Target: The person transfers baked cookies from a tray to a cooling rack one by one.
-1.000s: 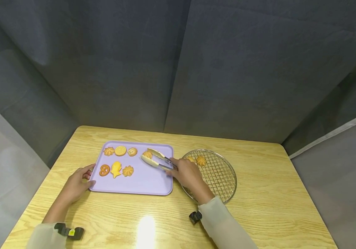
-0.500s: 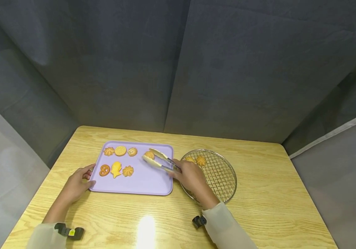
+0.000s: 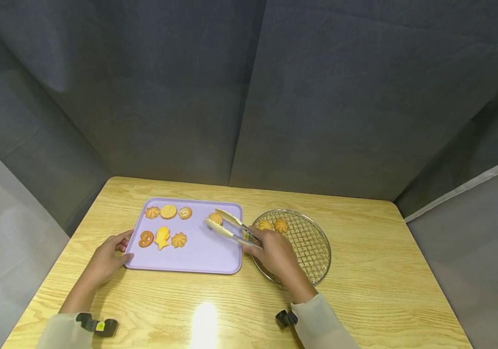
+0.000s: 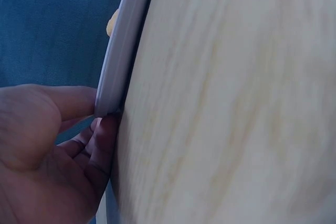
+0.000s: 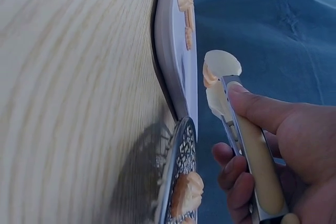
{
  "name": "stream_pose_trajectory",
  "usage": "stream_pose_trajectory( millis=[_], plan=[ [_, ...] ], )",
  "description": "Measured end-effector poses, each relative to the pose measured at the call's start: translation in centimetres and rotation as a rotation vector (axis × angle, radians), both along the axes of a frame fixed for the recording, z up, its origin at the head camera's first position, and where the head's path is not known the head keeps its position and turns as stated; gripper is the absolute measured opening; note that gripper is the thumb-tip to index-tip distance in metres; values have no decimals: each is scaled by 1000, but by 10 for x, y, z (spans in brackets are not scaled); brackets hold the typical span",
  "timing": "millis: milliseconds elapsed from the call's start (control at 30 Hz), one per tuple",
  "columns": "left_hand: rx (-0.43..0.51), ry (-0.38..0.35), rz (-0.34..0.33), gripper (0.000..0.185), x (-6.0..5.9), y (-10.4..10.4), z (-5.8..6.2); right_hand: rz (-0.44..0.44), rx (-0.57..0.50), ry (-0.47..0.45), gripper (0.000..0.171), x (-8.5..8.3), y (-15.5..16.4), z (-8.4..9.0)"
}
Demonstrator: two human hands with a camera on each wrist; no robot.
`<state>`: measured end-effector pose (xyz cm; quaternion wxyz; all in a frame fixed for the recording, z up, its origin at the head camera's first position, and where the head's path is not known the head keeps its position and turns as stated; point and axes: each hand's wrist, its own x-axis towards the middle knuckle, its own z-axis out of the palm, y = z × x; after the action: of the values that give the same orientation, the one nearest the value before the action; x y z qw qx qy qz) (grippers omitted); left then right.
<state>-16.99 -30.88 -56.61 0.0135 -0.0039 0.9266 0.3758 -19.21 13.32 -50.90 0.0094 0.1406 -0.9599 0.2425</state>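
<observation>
Swirled cookie, partly hidden, pinched by tongs above lavender tray

The right hand, covering part of a wire rack, grips the tongs; the left hand pinches the tray's left side. A yellow wrist label is illegible.

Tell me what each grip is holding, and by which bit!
Right grip: the tongs, by the handle, with a cookie between their tips. Left grip: the tray, by its left edge.
</observation>
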Motion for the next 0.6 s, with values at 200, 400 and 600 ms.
stream_pose_trajectory(
  millis=[200, 400, 600],
  plan=[
    [1, -2, 2, 64, 1, 0, 0, -12, -9, 31, 63, 7, 9, 0],
    [3, -4, 5, 64, 0, 0, 1, -4, -18, 57, 60, 12, 16, 1],
    [1, 1, 5, 63, 1, 1, 3, -30, -34, 71, 60, 19, 25, 0]
  ],
)
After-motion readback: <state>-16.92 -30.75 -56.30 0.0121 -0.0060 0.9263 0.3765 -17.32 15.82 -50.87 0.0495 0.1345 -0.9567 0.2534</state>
